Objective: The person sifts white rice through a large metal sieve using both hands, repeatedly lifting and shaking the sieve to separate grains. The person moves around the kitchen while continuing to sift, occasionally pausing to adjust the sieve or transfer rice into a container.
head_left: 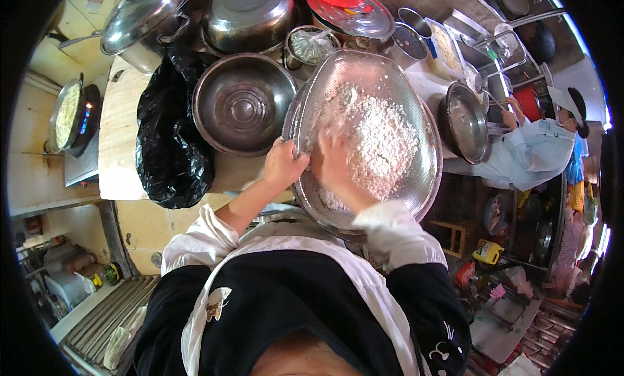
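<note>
A large perforated metal strainer (385, 66) sits tilted before me on a metal basin (435, 146). White crumbly, flour-like material (387, 137) is heaped inside it, mostly on the right. My left hand (285, 166) grips the strainer's left rim, thumb along the edge. Inside the strainer, my right hand (334, 161) lies over the left part of the white material. It is blurred by motion, with the fingers looking spread. To the left of the strainer stands a wide steel bowl (243, 105) with nothing in it.
A black plastic bag (170, 132) lies beyond the bowl on a wooden board (119, 146). Pots with lids (146, 20) and an upturned basin (248, 17) line the back. At far left, a pan (68, 115) sits over a lit burner. A co-worker (531, 146) stands at right, near another basin (463, 122).
</note>
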Motion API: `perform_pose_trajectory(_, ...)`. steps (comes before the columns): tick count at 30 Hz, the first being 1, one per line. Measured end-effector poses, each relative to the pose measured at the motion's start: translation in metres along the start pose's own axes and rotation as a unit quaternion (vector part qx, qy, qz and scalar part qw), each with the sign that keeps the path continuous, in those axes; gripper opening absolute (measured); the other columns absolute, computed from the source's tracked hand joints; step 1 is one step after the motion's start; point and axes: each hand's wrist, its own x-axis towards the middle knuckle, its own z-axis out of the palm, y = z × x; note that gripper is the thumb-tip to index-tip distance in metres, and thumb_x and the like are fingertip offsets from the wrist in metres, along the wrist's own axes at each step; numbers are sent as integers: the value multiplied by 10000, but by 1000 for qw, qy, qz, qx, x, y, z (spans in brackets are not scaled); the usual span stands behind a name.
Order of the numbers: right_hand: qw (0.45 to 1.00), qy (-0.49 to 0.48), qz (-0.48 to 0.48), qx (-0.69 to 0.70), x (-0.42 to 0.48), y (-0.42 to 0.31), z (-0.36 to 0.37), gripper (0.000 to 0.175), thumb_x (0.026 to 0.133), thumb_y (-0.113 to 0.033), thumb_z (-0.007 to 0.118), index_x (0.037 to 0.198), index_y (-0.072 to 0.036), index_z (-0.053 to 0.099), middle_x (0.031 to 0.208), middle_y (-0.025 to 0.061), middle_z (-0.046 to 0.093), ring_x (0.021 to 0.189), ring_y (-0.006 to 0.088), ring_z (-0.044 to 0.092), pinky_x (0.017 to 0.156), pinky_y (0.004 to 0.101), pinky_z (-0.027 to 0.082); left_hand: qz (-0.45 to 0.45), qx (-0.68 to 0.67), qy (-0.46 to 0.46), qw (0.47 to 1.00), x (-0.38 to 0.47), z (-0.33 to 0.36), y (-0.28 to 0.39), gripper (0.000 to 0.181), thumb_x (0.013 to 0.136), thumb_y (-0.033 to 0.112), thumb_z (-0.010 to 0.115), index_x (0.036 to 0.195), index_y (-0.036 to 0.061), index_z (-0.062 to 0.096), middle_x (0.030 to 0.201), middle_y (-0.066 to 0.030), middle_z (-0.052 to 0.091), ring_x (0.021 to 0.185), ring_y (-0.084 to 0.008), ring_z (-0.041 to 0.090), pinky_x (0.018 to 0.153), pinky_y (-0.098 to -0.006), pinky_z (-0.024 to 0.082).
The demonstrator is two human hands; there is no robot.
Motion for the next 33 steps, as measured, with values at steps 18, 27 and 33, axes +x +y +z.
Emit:
perform_pose_trajectory(18,997,-14,-14,75,-7,-5,-6,571,779,42,484,1308,-148,383,1409,216,236,1297,419,235,1055,523,260,20,-28,26,999,2,4,1,267,671,186,633,639,-30,478,697,-228,498,658,-382,507,601,-453,412)
perform_pose_trajectory(27,982,130,70,-117,90,53,-32,517,792,-97,520,1295,-192,446,1406,188,272,1263,433,286,1053,512,228,32,-2,24,999,-1,0,-1,265,685,208,628,663,-29,511,767,-260,516,703,-422,528,627,-485,430)
perform_pose_trajectory(33,982,184,34,-5,92,32,-7,464,781,-120,549,1236,-119,456,1307,211,385,1207,408,361,991,508,308,26,-4,19,999,1,0,-1,266,677,208,625,646,-27,504,755,-238,521,692,-401,533,625,-469,432)
